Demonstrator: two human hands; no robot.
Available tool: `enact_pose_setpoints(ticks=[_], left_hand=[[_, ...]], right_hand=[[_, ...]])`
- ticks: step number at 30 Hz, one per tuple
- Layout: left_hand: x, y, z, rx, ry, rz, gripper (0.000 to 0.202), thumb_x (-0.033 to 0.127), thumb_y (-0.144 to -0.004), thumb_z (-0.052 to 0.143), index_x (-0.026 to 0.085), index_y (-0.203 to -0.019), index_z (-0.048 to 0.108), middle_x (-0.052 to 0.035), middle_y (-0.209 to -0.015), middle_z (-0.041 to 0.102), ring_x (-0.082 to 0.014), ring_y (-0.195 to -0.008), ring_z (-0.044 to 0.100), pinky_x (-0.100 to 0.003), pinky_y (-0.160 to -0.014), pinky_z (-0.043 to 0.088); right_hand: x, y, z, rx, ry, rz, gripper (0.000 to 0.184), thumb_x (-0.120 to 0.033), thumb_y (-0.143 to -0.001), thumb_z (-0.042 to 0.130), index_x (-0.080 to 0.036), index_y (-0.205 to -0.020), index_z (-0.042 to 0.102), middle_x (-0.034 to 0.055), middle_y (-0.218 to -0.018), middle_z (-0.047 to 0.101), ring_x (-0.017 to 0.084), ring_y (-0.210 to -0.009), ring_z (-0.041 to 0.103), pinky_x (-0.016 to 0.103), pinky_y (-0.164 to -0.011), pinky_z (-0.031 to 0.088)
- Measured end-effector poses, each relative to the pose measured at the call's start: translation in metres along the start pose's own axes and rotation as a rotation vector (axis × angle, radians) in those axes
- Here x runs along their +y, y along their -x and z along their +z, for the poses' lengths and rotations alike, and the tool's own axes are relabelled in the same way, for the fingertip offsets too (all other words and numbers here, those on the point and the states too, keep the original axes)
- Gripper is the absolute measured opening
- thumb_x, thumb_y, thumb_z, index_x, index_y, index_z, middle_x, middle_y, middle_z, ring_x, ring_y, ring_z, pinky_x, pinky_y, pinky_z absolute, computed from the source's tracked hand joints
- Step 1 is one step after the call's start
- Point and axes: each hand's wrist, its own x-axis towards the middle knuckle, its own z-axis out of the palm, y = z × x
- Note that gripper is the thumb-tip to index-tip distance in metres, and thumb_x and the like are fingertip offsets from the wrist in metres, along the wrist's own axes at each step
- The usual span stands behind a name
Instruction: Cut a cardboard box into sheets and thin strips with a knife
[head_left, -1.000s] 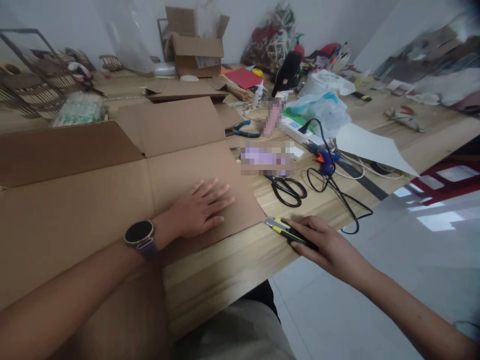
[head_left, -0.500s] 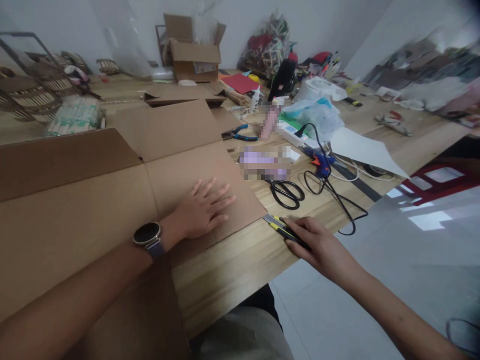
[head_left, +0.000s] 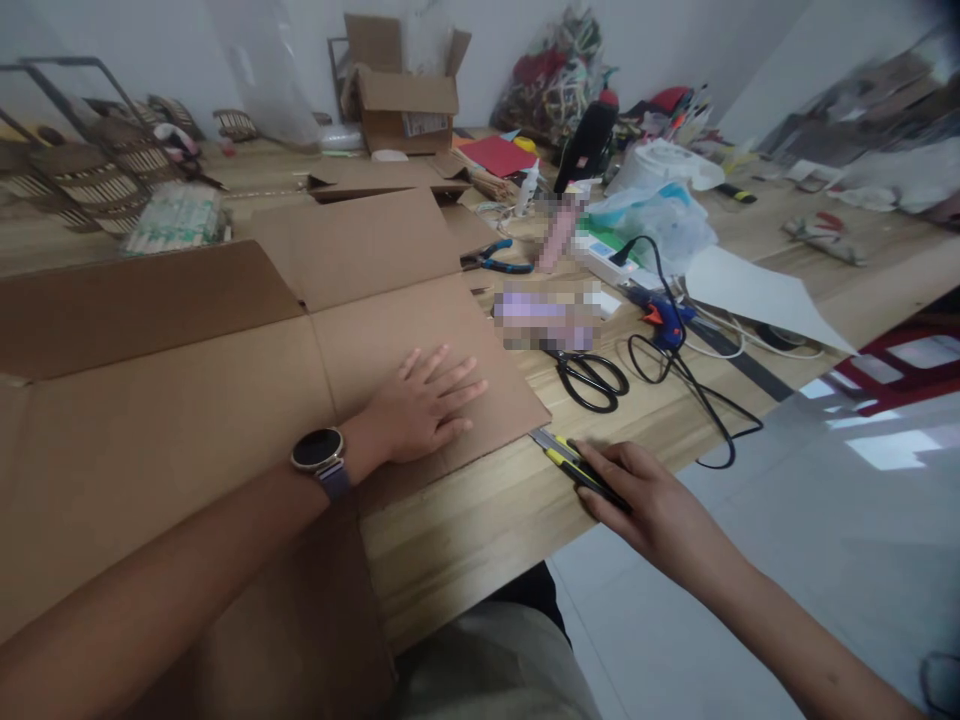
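A large unfolded cardboard box [head_left: 187, 430] lies across the left of the table. My left hand [head_left: 429, 405] presses flat on its right-hand flap, fingers spread, with a dark watch [head_left: 318, 450] on the wrist. Just off the flap's near right corner, my right hand [head_left: 637, 492] grips a yellow-and-black utility knife [head_left: 574, 465]. The knife's blade points left and meets the cardboard edge near that corner; I cannot tell whether the tip is under it. Black-handled scissors [head_left: 592, 382] lie beyond the knife.
Blue-handled pliers [head_left: 499, 260], a blue glue gun [head_left: 666, 318] with its black cord and a white sheet [head_left: 761, 295] lie on the wooden table [head_left: 450, 540]. An open carton [head_left: 409, 100] stands at the back. The table's near edge runs beneath my right hand.
The whole view has shifted, carrying things slightly rightward. Against the cardboard, the blade tip sits a little further left of the corner. My left hand stays flat on the flap.
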Motion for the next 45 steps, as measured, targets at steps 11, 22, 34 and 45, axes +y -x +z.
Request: enact_pose_setpoints(ticks=[11,22,34,45], left_hand=[[-0.056,0.074,-0.018,0.007,-0.055,-0.039,0.056,0.055,-0.104,0.025,0.033,-0.153,0.038,-0.0068,-0.163,0.032,-0.0384,-0.151,0.02,-0.065,-0.117,0.02],[-0.053,0.072,-0.011,0.042,-0.047,-0.04,0.057,0.055,-0.104,0.023,0.031,-0.152,0.041,-0.0086,-0.162,0.034,-0.0403,-0.149,0.025,-0.064,-0.115,0.026],[-0.052,0.071,-0.012,0.033,-0.053,-0.035,0.055,0.053,-0.104,0.025,0.031,-0.152,0.041,-0.0082,-0.162,0.033,-0.0398,-0.149,0.024,-0.064,-0.116,0.025],[-0.05,0.07,-0.016,0.001,-0.036,-0.05,0.056,0.054,-0.104,0.025,0.031,-0.153,0.039,-0.0085,-0.164,0.028,-0.0404,-0.15,0.022,-0.066,-0.116,0.024]], right_hand=[[0.002,0.001,0.005,0.011,0.011,0.092,0.048,-0.04,-0.097,0.049,-0.023,-0.141,0.057,0.0119,-0.107,0.064,0.027,-0.1,0.066,0.04,-0.083,0.058],[-0.033,0.001,0.011,-0.028,0.035,0.02,0.047,-0.037,-0.097,0.05,-0.023,-0.141,0.056,0.0127,-0.107,0.065,0.027,-0.096,0.067,0.04,-0.079,0.061],[-0.062,-0.001,0.024,0.01,0.04,-0.02,0.046,-0.033,-0.098,0.05,-0.02,-0.141,0.055,0.0142,-0.11,0.065,0.027,-0.098,0.068,0.038,-0.076,0.062],[-0.084,-0.004,0.033,-0.037,0.008,-0.086,0.048,-0.032,-0.096,0.052,-0.02,-0.143,0.054,0.0136,-0.105,0.065,0.027,-0.095,0.068,0.039,-0.076,0.062]])
